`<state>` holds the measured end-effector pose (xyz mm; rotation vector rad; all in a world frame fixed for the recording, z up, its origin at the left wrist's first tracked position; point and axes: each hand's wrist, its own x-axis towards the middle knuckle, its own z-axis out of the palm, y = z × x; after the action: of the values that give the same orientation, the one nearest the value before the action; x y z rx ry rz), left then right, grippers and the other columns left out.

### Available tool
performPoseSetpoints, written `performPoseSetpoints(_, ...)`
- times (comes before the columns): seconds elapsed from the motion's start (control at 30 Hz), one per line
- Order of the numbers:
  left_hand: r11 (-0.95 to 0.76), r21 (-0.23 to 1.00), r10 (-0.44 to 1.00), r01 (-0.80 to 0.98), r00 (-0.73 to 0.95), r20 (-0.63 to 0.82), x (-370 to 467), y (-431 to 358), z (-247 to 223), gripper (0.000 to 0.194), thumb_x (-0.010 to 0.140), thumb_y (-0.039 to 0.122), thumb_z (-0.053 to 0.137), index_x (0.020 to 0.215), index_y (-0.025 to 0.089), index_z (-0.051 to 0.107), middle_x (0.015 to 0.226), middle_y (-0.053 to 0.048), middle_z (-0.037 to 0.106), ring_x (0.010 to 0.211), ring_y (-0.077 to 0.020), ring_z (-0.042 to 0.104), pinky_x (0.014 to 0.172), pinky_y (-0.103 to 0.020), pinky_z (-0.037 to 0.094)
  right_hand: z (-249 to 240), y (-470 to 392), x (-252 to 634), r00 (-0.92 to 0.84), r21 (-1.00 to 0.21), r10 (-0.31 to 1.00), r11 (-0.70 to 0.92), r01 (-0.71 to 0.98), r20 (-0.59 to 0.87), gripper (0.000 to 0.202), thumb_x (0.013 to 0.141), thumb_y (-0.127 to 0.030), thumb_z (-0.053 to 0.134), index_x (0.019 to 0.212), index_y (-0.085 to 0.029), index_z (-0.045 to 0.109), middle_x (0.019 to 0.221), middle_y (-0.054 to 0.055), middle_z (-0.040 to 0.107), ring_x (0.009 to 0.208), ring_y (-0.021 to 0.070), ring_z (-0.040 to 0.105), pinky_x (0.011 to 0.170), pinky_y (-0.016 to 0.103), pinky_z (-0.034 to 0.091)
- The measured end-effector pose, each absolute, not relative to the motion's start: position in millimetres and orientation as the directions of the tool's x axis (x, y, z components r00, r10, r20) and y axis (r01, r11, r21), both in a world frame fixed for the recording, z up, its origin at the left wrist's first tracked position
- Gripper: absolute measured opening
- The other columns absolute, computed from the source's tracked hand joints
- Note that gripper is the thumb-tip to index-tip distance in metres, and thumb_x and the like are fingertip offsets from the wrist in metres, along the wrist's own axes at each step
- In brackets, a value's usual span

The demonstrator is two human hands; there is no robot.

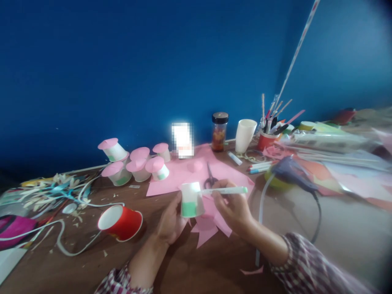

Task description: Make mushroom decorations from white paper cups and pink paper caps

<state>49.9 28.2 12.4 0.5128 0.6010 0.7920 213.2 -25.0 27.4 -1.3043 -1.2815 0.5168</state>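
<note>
Left hand [172,222] grips the white cup [189,196] at near centre, lower wall green, upper wall white, pink top absent, unlike far-left pink-topped cups [154,164]; right hand [234,210] holds the green-capped marker [235,190].

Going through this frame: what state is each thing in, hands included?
Left hand: holding the small cup
Small cup: partly green
Right hand: gripping the marker
Marker: raised, one end at the small cup
Scissors: lying down
Jar: upright, lidded
Tall white cup: upright, uncovered
Red holder: filled with sticks and pens
Corded purple tool: set down
Red cup: standing or lying, cannot tell
</note>
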Motion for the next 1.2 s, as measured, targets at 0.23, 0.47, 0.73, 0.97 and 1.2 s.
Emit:
performPoseSetpoints(0.23,0.579,0.648,0.783,-0.494,0.557,-0.275,49.7,29.1,8.2,0.034,0.090,0.039,0.050,0.107,0.013,0.066,0.106,-0.011,0.071,0.107,-0.0253,0.061,0.094,-0.034,0.046,27.1,-25.5,211.5,0.313,-0.896,0.859,0.304,0.325,0.405,0.004,0.084,-0.017,0.052,0.084,-0.020,0.054,0.068,-0.002,0.055,0.058,0.0116,0.048,0.046,0.020,0.038)
performPoseSetpoints(0.47,0.590,0.661,0.765,-0.464,0.583,-0.273,51.3,26.3,16.4,0.033,0.090,0.039,0.051,0.104,0.014,0.067,0.102,-0.009,0.071,0.089,-0.0222,0.066,0.087,-0.033,0.048,26.0,-25.4,211.4,0.304,-0.891,0.860,0.307,0.336,0.411,0.004,0.084,-0.017,0.052,0.084,-0.020,0.055,0.067,-0.002,0.054,0.057,0.0114,0.048,0.047,0.021,0.038)
performPoseSetpoints(0.73,0.571,0.660,0.787,-0.488,0.555,-0.270,51.0,28.9,10.0,0.030,0.089,0.039,0.053,0.101,0.014,0.066,0.093,-0.009,0.072,0.098,-0.0252,0.065,0.093,-0.036,0.046,32.5,-26.8,209.1,0.294,-0.905,0.878,0.280,0.321,0.377,0.003,0.082,-0.018,0.052,0.080,-0.019,0.054,0.066,-0.001,0.053,0.056,0.0115,0.048,0.045,0.021,0.038)
performPoseSetpoints(0.97,0.580,0.650,0.786,-0.491,0.546,-0.288,50.0,28.7,10.1,0.035,0.087,0.038,0.056,0.106,0.011,0.065,0.099,-0.011,0.072,0.101,-0.0271,0.064,0.091,-0.037,0.048,36.1,-26.6,208.5,0.282,-0.894,0.877,0.285,0.347,0.389,0.004,0.078,-0.016,0.052,0.076,-0.019,0.053,0.065,-0.001,0.053,0.055,0.0113,0.049,0.044,0.020,0.037)
performPoseSetpoints(1.2,0.586,0.654,0.777,-0.479,0.560,-0.287,51.3,28.6,12.8,0.030,0.088,0.038,0.053,0.099,0.014,0.067,0.085,-0.010,0.073,0.093,-0.0271,0.066,0.086,-0.036,0.050,35.6,-27.6,207.2,0.321,-0.897,0.859,0.295,0.328,0.400,0.004,0.077,-0.016,0.052,0.076,-0.019,0.053,0.064,-0.001,0.054,0.055,0.0119,0.048,0.046,0.022,0.038)
